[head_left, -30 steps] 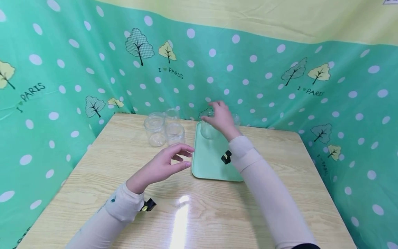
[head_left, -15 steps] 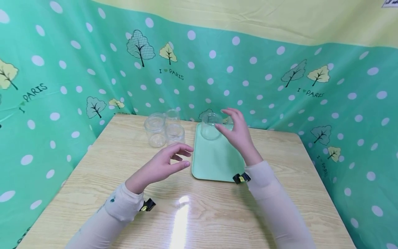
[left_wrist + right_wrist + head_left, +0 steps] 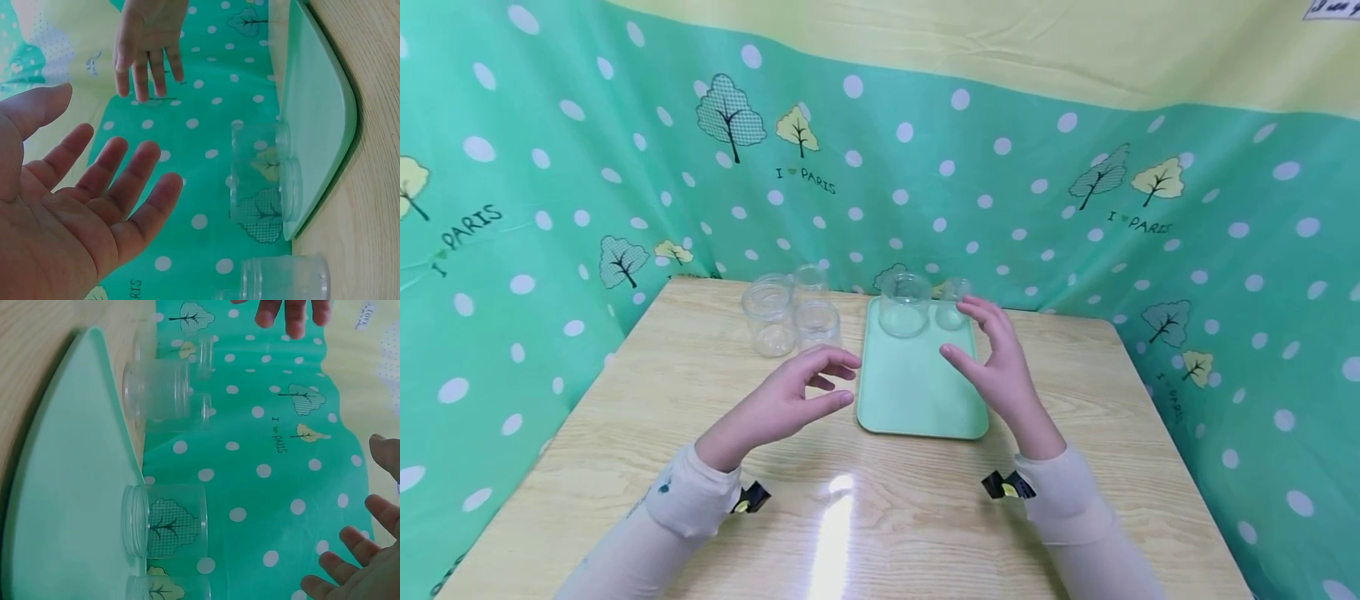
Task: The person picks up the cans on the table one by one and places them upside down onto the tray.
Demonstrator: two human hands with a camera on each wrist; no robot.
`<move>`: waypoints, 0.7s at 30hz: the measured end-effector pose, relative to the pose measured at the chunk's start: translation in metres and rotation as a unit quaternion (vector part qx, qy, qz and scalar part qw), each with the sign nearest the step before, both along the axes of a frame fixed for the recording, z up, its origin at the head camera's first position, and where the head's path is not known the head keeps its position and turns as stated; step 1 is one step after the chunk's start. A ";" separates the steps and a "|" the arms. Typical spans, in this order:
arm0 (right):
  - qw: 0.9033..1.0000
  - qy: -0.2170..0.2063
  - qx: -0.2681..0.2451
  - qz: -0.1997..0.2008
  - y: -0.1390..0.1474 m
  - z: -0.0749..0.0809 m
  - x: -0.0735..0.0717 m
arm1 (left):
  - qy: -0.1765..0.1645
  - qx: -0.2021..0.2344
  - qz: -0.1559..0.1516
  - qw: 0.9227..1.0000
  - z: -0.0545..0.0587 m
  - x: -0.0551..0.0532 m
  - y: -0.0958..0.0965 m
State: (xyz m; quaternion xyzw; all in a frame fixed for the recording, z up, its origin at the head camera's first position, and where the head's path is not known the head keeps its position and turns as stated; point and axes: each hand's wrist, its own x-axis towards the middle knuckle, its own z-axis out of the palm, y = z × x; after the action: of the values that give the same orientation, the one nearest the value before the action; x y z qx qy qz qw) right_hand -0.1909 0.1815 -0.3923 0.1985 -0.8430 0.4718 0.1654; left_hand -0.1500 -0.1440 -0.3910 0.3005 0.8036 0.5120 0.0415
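Note:
Two clear plastic jars stand at the back of the light green tray [image 3: 921, 392]: a wider jar [image 3: 904, 307] on the left and a narrower jar [image 3: 952, 307] on the right. In the right wrist view the wider jar [image 3: 175, 520] has its threaded rim down against the tray. My right hand [image 3: 1000, 362] hovers over the tray's right edge, fingers spread and holding nothing. My left hand [image 3: 786, 400] is held left of the tray with loosely bent fingers, also holding nothing. Three more clear jars [image 3: 770, 317] are grouped on the table beyond it.
The wooden table [image 3: 700, 400] runs back to a green dotted curtain [image 3: 850, 208] that hangs behind and on both sides. A bright light reflection lies on the tabletop at the front. Each wrist carries a small black camera mount [image 3: 1009, 486].
My right hand has drawn back from the wider jar, moving right and towards me, which uncovers both jars on the tray. The left hand has stayed nearly still.

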 end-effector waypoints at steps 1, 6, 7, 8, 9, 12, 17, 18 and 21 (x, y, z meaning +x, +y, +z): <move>1.000 -0.001 0.000 0.004 0.000 -0.001 0.003 | -0.002 -0.001 0.001 1.000 0.000 0.000 0.000; 1.000 0.000 0.010 0.017 0.001 -0.003 0.011 | 0.003 -0.003 0.005 1.000 -0.001 0.001 -0.002; 1.000 0.000 0.013 0.018 0.001 -0.002 0.012 | 0.005 -0.001 0.007 1.000 -0.001 0.001 -0.003; 1.000 0.001 0.014 0.019 0.002 -0.002 0.013 | 0.008 0.001 0.008 1.000 -0.001 0.001 -0.003; 1.000 0.001 0.017 0.018 0.003 -0.001 0.014 | 0.011 0.003 0.009 1.000 0.000 0.001 -0.003; 1.000 0.004 0.020 0.017 0.006 0.001 0.018 | 0.015 0.007 0.007 1.000 0.000 0.000 -0.003; 1.000 0.006 0.022 0.015 0.010 0.002 0.019 | 0.010 0.000 0.005 1.000 0.000 0.000 -0.002; 1.000 0.006 0.022 0.016 0.010 0.002 0.019 | 0.009 0.001 0.005 1.000 0.000 0.000 -0.002; 0.999 0.014 0.029 0.027 0.011 0.004 0.017 | 0.007 0.000 0.005 1.000 -0.001 0.000 -0.001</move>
State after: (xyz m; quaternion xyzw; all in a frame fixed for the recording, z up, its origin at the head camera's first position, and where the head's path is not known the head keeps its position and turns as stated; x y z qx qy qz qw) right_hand -0.1736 0.1924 -0.3887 0.2328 -0.8482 0.4487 0.1581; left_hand -0.1501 -0.1450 -0.3916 0.2997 0.8055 0.5101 0.0333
